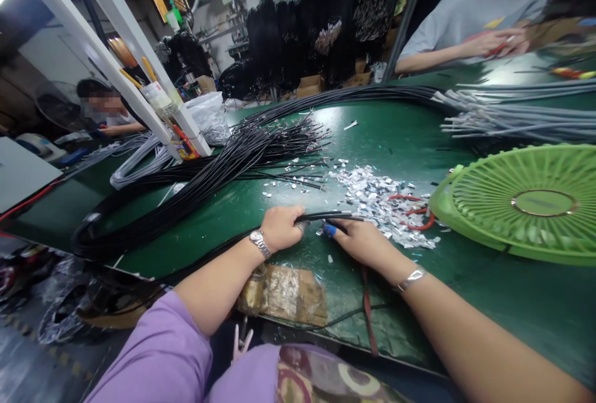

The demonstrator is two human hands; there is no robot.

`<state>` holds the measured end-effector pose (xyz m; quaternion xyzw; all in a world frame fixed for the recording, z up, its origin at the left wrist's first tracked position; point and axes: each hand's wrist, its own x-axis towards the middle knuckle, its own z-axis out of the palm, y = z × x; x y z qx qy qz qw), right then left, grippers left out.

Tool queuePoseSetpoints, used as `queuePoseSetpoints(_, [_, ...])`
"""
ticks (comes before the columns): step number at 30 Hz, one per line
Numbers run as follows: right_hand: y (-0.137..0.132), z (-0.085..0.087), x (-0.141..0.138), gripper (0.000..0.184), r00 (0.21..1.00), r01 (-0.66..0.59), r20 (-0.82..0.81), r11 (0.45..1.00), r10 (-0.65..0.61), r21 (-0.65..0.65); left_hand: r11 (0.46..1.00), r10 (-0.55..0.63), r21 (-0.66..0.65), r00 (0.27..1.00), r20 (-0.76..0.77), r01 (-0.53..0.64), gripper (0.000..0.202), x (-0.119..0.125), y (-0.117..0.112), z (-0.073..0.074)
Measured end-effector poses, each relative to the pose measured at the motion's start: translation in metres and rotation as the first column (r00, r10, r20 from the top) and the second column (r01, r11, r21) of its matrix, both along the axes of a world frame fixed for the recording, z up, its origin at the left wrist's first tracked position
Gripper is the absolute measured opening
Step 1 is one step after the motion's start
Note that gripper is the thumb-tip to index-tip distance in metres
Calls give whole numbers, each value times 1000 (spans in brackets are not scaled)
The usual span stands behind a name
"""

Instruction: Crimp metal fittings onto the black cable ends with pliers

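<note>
My left hand [282, 228], with a watch on its wrist, is closed round a few black cables [321, 215] whose ends point right. My right hand [361, 240] is at those cable ends, its fingers curled and a blue covering [329, 230] on one of them. Its fingertips are partly hidden, so what it grips is unclear. Just beyond both hands lies a heap of small silvery foil scraps [367, 189]. A thick bundle of black cables [223, 161] with stripped ends curves across the green table behind my left hand.
A green fan [526, 204] lies at the right, near a red cord [421, 223]. Grey cables [503, 114] lie beyond it. A taped cardboard piece [293, 294] sits at the table's front edge. White posts [135, 49] rise at the left. Two other people [456, 24] work across the table.
</note>
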<state>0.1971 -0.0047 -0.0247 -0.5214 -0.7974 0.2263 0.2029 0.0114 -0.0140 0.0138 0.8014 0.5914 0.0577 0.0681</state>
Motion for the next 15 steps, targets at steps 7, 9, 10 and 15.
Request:
queuePoseSetpoints(7, [4, -3, 1, 25, 999, 31, -17, 999, -31, -20, 1000, 12, -16, 1000, 28, -12, 22, 0, 0, 0])
queuePoseSetpoints(9, [5, -4, 1, 25, 998, 37, -55, 999, -39, -37, 1000, 18, -16, 999, 43, -17, 22, 0, 0, 0])
queuePoseSetpoints(10, [6, -4, 0, 25, 996, 42, -70, 998, -46, -52, 1000, 19, -17, 999, 48, -18, 22, 0, 0, 1])
queuePoseSetpoints(15, [6, -2, 1, 28, 989, 79, -117, 990, -93, -115, 999, 34, -14, 997, 68, -33, 21, -1, -1, 3])
